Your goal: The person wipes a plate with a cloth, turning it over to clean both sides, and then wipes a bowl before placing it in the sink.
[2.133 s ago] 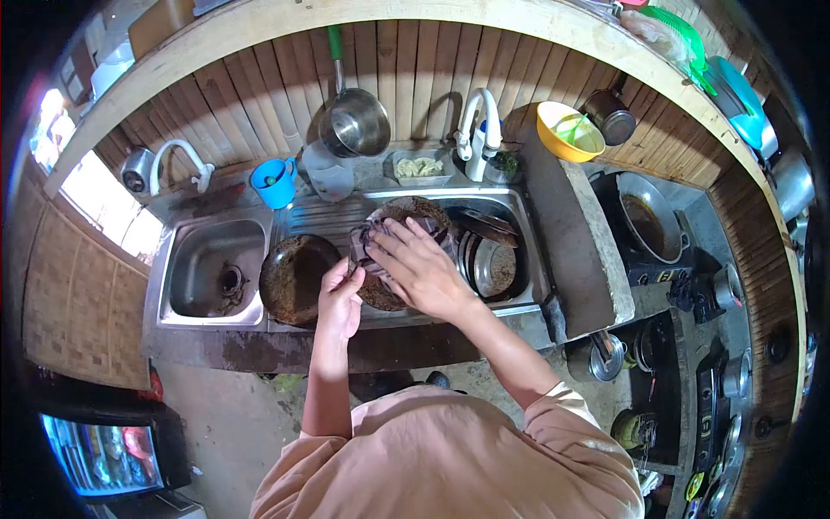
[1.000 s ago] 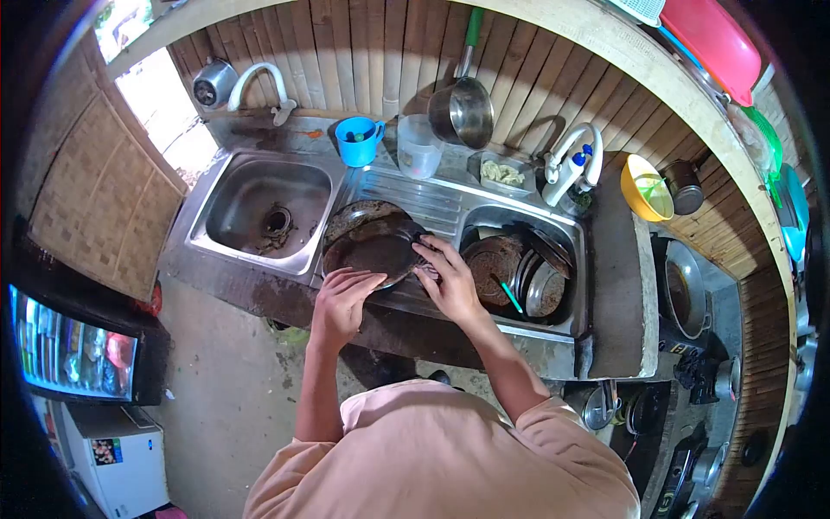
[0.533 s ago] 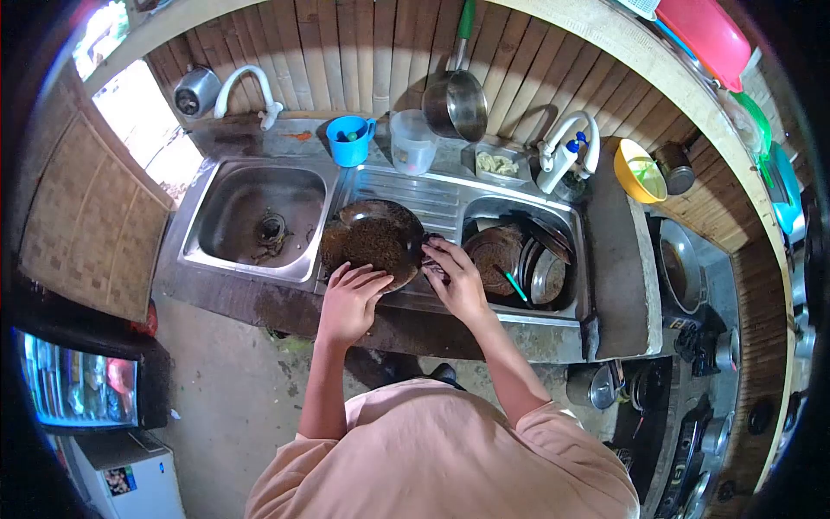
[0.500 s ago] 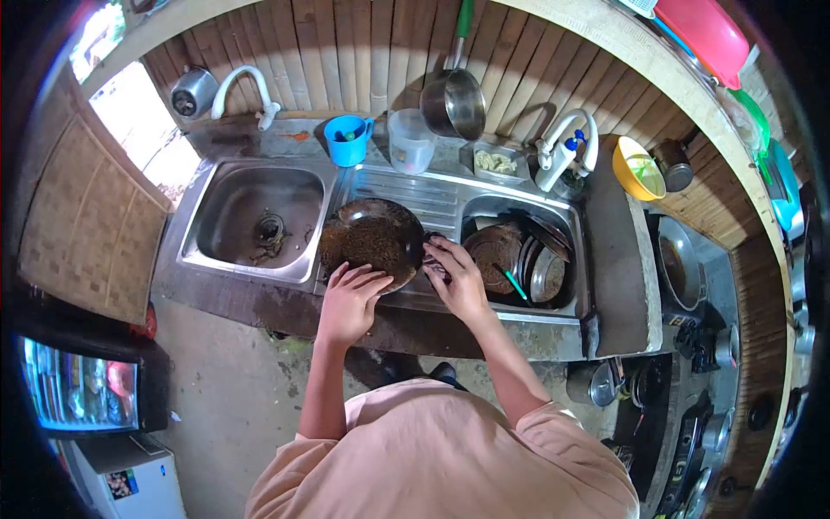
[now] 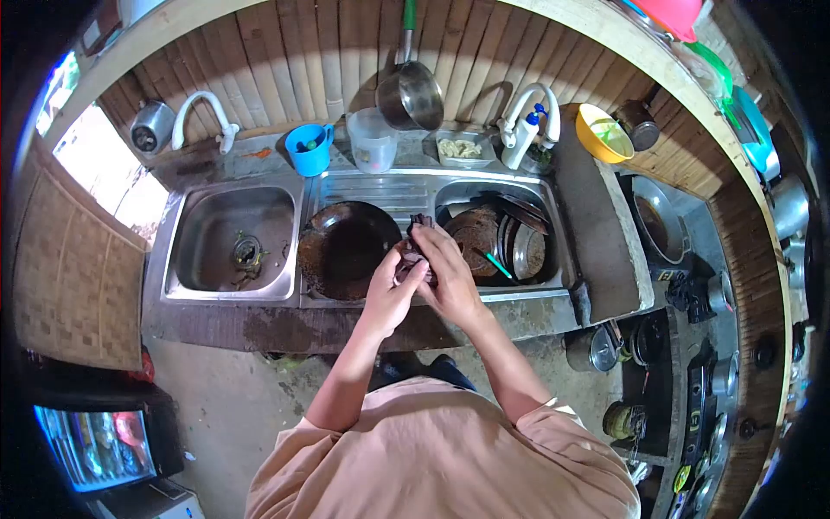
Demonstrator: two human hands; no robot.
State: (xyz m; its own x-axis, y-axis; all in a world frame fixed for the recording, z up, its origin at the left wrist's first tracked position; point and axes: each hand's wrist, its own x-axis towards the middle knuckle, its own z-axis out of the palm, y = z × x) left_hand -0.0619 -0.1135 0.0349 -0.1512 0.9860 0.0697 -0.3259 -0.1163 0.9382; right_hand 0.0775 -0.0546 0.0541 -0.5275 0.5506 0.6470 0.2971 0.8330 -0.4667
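From the head view, I have both hands together in front of the sinks: my left hand (image 5: 385, 303) is curled against one side of a bunched, dark-patterned cloth (image 5: 408, 259), and my right hand (image 5: 451, 281) folds over the other, fingers bent and closed around it. The cloth sits squeezed between my palms, a dark end poking out above my fingers, near the left edge of the right basin (image 5: 567, 251). Just left of my hands, a dark, blackened pan (image 5: 346, 246) lies on the drainboard (image 5: 380, 183). Soiled dishes (image 5: 527, 249) and a thin teal stick (image 5: 499, 265) are in the right basin. Behind the pan stand a blue mug (image 5: 309, 156) and a clear container (image 5: 372, 145).
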